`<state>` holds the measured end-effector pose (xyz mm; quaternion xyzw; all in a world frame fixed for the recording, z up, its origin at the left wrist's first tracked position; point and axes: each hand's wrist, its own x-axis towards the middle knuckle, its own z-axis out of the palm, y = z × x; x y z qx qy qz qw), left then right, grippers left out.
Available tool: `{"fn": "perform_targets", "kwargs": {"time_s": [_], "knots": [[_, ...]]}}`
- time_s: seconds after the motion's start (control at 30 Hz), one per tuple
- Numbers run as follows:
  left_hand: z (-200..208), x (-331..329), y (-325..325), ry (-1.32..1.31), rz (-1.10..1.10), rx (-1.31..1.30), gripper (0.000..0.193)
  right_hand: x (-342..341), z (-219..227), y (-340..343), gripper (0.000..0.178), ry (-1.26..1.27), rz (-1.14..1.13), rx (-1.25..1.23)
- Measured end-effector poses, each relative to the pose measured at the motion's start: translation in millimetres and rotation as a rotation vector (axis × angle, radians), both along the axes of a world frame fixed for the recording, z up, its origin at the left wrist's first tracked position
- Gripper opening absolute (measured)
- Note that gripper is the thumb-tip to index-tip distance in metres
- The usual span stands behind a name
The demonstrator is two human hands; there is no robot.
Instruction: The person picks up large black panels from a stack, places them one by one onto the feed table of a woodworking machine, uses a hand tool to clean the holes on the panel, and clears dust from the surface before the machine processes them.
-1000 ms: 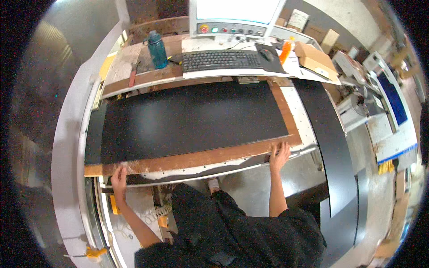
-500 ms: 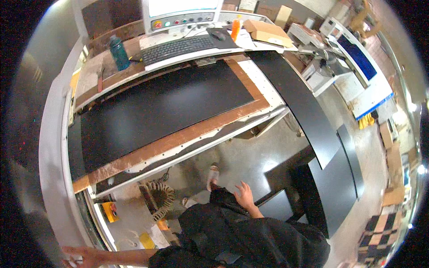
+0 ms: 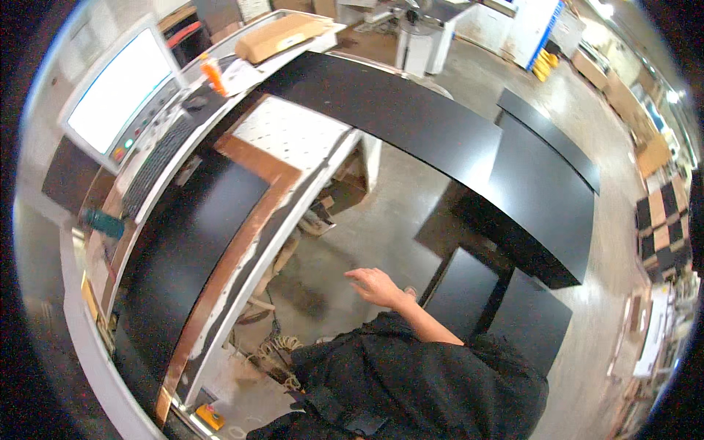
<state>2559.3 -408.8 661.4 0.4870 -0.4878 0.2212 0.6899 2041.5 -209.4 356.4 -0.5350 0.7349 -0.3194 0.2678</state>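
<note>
My right hand [image 3: 375,287] hangs in front of my dark clothing with its fingers stretched out and nothing in it. It is over the floor, between the machine table and the stacked panels, touching neither. My left hand is out of view. On the machine table lies a large black panel [image 3: 198,227], set against a brown board edge [image 3: 227,257]. Another long black panel [image 3: 396,103] runs from the table's far end toward a pile of black panels [image 3: 546,198] on the right. Nearer to me, lower black panels [image 3: 466,290] lie beside that pile.
A monitor [image 3: 121,92], a keyboard [image 3: 158,165], an orange bottle [image 3: 213,73] and a cardboard piece [image 3: 282,35] are along the console. A dark green bottle [image 3: 103,222] lies near the keyboard's end. Coiled hose [image 3: 282,345] and a yellow box [image 3: 210,416] are low by the table.
The view has swung to the right, bringing the panel pile nearer the middle. My left hand has gone out of view. My right hand's fingers now point left instead of up.
</note>
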Motion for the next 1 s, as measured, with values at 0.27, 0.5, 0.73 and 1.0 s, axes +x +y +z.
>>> {"fn": "perform_targets", "kwargs": {"time_s": [0.27,0.5,0.73,1.0], "knots": [[-61,-377,28,0.908,-1.253,0.853,0.029,-80,103,45,0.070,-0.004,0.015,-0.512],[-87,-619,162,1.432,-2.250,1.631,0.024,-173,107,110,0.066,-0.258,-0.037,-0.459],[-145,-721,131,0.354,-1.920,1.294,0.036,-228,71,233,0.042,-0.610,-0.640,-0.237],[-199,-811,38,-0.088,-1.734,1.173,0.024,-254,152,281,0.030,-0.208,-1.317,0.291]]}}
